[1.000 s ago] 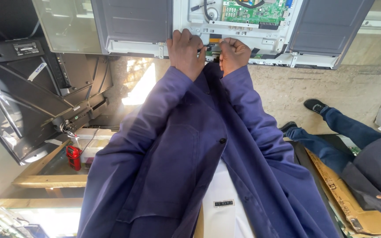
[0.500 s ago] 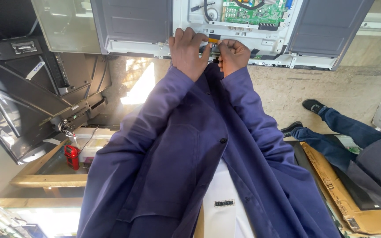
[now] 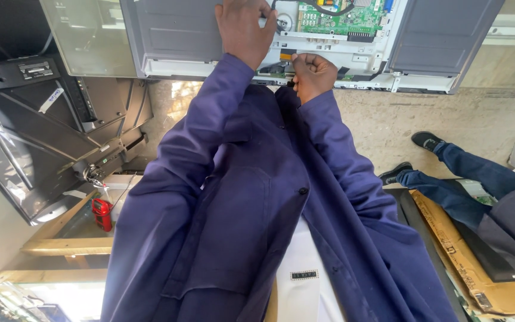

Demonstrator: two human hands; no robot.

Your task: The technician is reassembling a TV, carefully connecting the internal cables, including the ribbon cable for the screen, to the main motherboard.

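Note:
An opened flat-screen set lies with its grey metal back panel (image 3: 174, 36) facing me and a green circuit board (image 3: 353, 18) exposed. My left hand (image 3: 242, 30) lies on the panel just left of the board, fingers curled near a black cable (image 3: 329, 9); what they hold is hidden. My right hand (image 3: 311, 74) is a closed fist at the panel's near edge, pinching a small orange flat cable (image 3: 285, 55). Both arms are in dark blue jacket sleeves.
A black plastic back cover (image 3: 37, 131) leans at the left above a wooden frame (image 3: 61, 245) with a red tool (image 3: 101, 213) on it. Another person's legs in blue trousers (image 3: 448, 179) and black shoes stretch in from the right, over flattened cardboard (image 3: 466, 256).
My left hand has moved away from the right hand, farther up the panel beside the circuit board. The right hand stays at the orange cable.

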